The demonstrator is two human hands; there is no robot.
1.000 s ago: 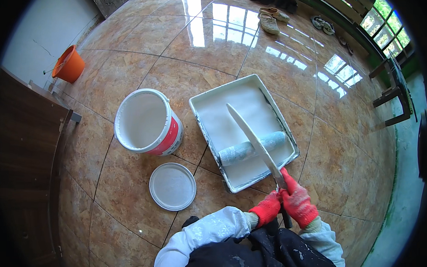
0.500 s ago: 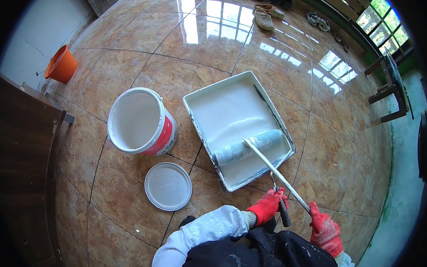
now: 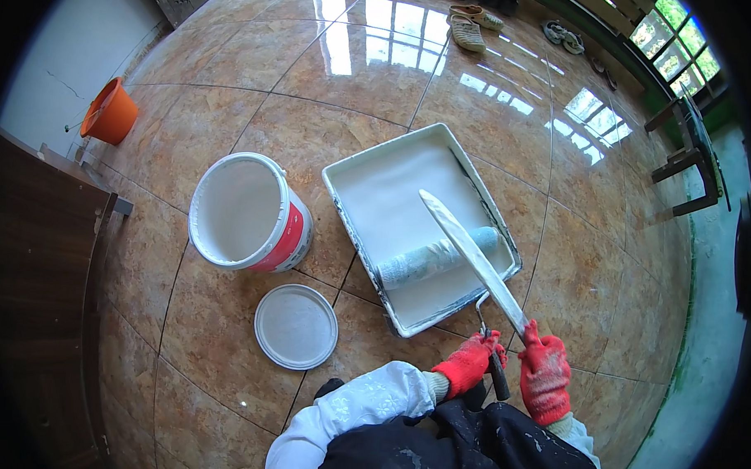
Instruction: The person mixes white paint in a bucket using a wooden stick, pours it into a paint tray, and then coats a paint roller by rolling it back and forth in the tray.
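My left hand (image 3: pixel 468 362), in a red glove, is closed around the dark handle (image 3: pixel 499 379) of a paint roller. The roller's sleeve (image 3: pixel 412 265), pale blue-green and wet with paint, lies across the near part of a white paint tray (image 3: pixel 383 149). White paint covers much of the tray's inside. My right hand (image 3: pixel 544 374), also red-gloved, grips the near end of a long flat stick (image 3: pixel 476 259) coated in white paint. The stick slants up and left over the roller, its far tip above the paint. It hides part of the sleeve.
Left of the tray stands an open white bucket (image 3: pixel 291 236) with a red band, paint smeared inside. Its round lid (image 3: pixel 296 327) lies on the tiles nearby. An orange pot (image 3: pixel 109 113), dark cabinet (image 3: pixel 38 297), sandals (image 3: pixel 468 31) and wooden stool (image 3: pixel 696 159) stand farther off.
My right hand has moved left, nearer my left hand. The stick's tip has lifted off the roller sleeve and now reaches farther over the tray. The roller and left hand stay nearly still.
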